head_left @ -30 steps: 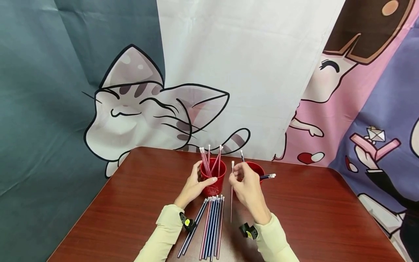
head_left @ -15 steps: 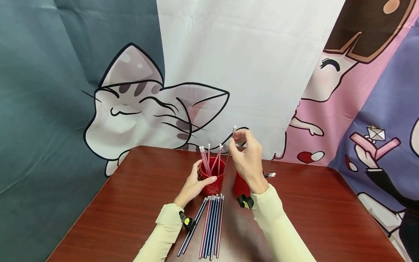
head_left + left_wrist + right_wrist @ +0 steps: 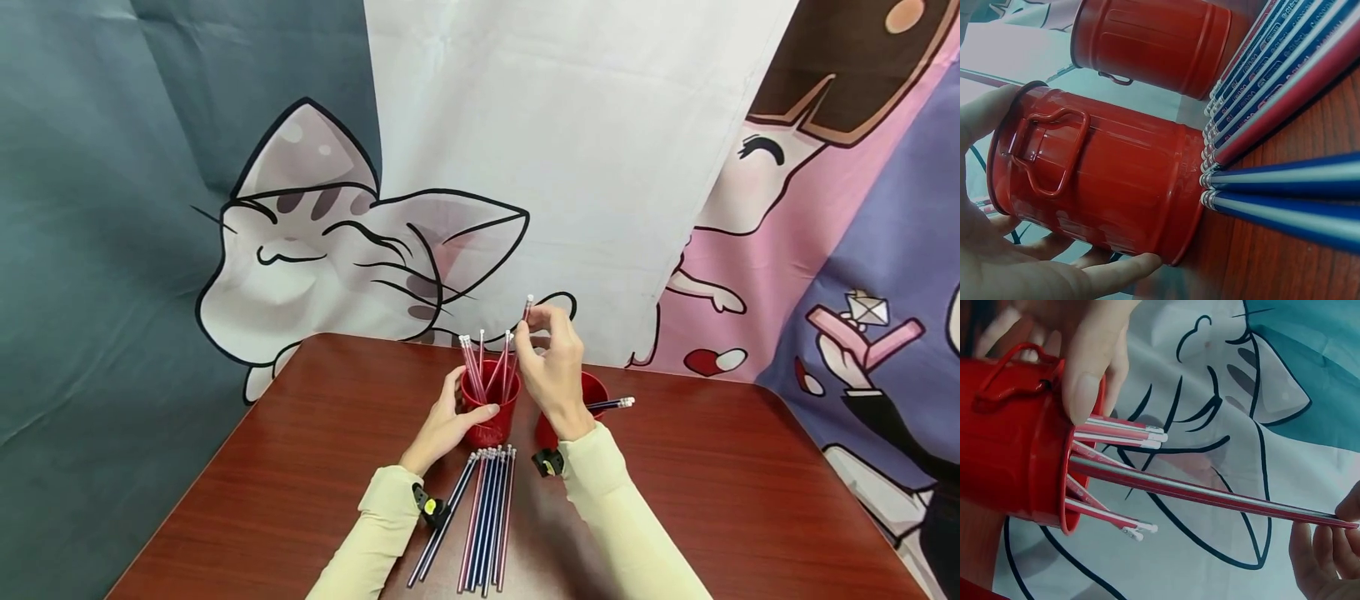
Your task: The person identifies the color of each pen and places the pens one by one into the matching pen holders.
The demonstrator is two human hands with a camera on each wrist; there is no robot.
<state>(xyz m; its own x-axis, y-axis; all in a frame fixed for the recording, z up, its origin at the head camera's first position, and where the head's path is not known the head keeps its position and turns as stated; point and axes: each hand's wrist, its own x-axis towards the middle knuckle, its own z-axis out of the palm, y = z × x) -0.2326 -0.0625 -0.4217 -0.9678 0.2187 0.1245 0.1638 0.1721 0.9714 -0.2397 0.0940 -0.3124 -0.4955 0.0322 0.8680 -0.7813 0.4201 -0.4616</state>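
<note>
My left hand (image 3: 442,429) grips a small red metal bucket (image 3: 491,425) by its side, thumb near the rim. Several red pencils (image 3: 472,367) stand in this bucket with their white erasers up. My right hand (image 3: 553,358) is above and right of it, pinching a red pencil (image 3: 1210,495) near its eraser end. The lower end of that pencil is at the bucket's mouth in the right wrist view. A second red bucket (image 3: 1154,40) stands to the right, partly behind my right hand, with dark blue pencils (image 3: 617,404) sticking out of it.
On the brown table (image 3: 300,467), in front of the buckets, several blue and red pencils (image 3: 487,521) lie side by side. Two blue pencils (image 3: 1285,219) lie slanted just left of them. A cloth printed with cartoon figures (image 3: 570,167) hangs behind the table.
My right hand has lifted the red pencil from beside the right bucket and moved it up and left, over the left bucket. My left hand keeps its grip in the same place.
</note>
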